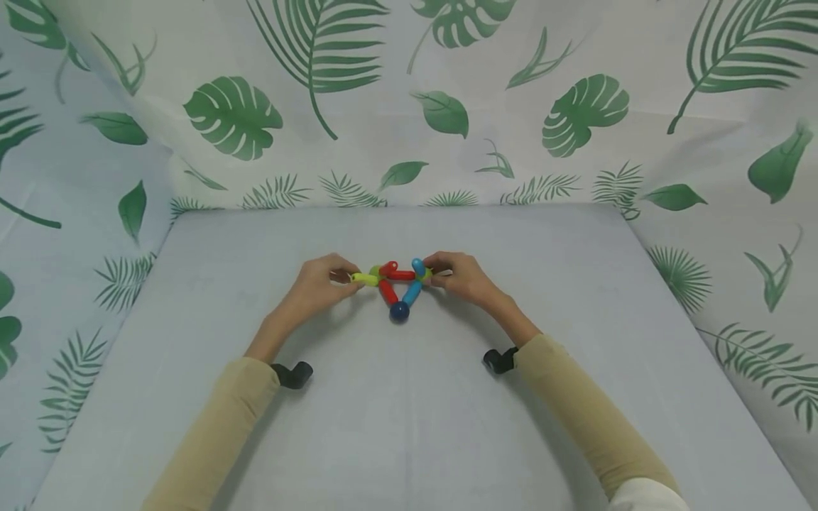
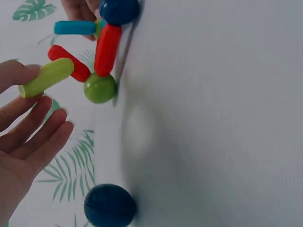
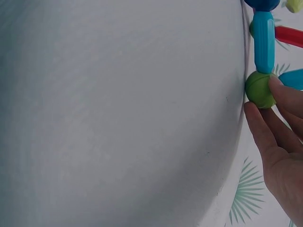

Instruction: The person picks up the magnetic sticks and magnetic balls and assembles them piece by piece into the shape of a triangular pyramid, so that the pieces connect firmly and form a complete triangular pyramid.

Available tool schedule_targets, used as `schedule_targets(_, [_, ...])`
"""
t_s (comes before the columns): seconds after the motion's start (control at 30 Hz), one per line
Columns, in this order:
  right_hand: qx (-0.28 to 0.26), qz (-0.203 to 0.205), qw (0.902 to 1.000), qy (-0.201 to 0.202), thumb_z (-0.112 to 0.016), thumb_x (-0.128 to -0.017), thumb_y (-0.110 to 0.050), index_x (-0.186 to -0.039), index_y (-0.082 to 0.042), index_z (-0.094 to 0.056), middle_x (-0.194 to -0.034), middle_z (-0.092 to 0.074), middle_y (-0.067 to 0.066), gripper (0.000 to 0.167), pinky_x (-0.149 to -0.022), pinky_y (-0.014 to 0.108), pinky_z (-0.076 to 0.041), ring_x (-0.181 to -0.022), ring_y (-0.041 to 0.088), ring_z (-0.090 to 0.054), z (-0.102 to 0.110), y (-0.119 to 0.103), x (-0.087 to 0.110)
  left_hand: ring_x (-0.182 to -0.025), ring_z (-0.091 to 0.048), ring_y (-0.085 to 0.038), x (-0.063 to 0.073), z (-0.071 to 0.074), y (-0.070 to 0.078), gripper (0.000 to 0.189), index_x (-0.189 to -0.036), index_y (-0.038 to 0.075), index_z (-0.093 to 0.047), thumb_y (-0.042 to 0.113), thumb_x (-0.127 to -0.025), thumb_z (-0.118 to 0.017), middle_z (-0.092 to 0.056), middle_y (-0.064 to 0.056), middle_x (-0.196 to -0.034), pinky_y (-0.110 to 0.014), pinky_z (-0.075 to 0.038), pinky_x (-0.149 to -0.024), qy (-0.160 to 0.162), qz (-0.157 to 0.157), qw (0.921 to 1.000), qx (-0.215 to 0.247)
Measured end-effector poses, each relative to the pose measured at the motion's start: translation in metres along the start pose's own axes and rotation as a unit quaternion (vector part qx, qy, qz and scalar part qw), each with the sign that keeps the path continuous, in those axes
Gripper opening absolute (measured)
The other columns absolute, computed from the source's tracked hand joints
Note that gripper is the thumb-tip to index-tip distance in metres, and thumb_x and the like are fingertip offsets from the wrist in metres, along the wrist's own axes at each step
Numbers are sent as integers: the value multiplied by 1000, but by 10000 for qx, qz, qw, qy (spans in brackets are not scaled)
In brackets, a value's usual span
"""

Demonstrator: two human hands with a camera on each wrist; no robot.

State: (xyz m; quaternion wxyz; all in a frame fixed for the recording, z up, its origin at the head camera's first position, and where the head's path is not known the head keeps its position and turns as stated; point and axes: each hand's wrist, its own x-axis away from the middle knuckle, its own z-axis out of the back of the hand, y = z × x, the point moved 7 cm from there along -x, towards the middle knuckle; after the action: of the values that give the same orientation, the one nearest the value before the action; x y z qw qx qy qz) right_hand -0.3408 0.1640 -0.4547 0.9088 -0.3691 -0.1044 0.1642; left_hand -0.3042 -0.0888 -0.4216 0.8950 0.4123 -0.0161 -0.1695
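A triangle of toy rods and balls lies on the table, with a dark blue ball (image 1: 399,311) at its near corner. A red rod (image 2: 108,49) runs from it to the left green ball (image 2: 100,88); a light blue rod (image 3: 264,42) joins it to the right green ball (image 3: 260,90). Across the back lies another red rod (image 1: 403,275). One red and one blue rod stick up from the green balls. My left hand (image 1: 322,282) pinches a yellow-green rod (image 2: 47,78) by the left corner; contact there I cannot tell. Thumb and fingers of my right hand (image 1: 469,275) grip the right green ball.
A second dark blue ball (image 2: 110,205) shows low in the left wrist view; I do not see it in the head view. Black devices (image 1: 296,375) are worn on both wrists. Behind the grey table (image 1: 409,426) hangs a leaf-patterned cloth (image 1: 371,152).
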Motion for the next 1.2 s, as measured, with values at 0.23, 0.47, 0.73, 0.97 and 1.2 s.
schedule_targets(0.23, [-8, -35, 10000, 20, -72, -96, -11, -131, -5, -68, -128, -70, 13, 36, -106, 47, -52, -124, 32, -65, 0, -1, 1, -103, -71, -26, 0, -11, 10, 26, -112, 3, -73, 17, -91, -78, -74, -11, -109, -39, -59, -93, -137, 155, 9977, 644])
schedule_targets(0.47, [-20, -43, 10000, 41, -72, -96, -10, -131, -5, -68, -129, -70, 13, 36, -106, 46, -52, -123, 31, -65, -1, 0, 1, -108, -72, -26, -2, -29, 13, 33, -118, 6, -74, 26, -92, -78, -75, -10, -113, -41, -59, -94, -200, 387, 9931, 1091])
schedule_targets(0.73, [-86, -33, 9999, 52, -72, -96, -12, -130, -5, -68, -130, -69, 13, 35, -106, 45, -52, -124, 31, -65, -1, 0, 1, -109, -72, -27, -6, -48, 17, 30, -118, 6, -76, 23, -93, -78, -72, -12, -124, -42, -58, -96, -183, 482, 9901, 1304])
schedule_targets(0.97, [-81, -22, 10000, 37, -73, -96, -13, -130, -5, -68, -130, -70, 13, 35, -106, 46, -52, -124, 31, -65, -2, 0, 1, -110, -71, -28, -10, -60, 20, 32, -119, 6, -76, 25, -93, -78, -73, -11, -121, -40, -59, -92, -128, 404, 9943, 974])
schedule_targets(1.2, [-125, 49, 9999, 65, -73, -96, -13, -128, -4, -68, -129, -70, 14, 34, -105, 45, -52, -122, 31, -66, 0, 0, 1, -104, -72, -23, -13, -62, 26, 35, -119, 5, -76, 28, -92, -79, -75, -8, -112, -35, -60, -87, 13, 365, 9962, 791])
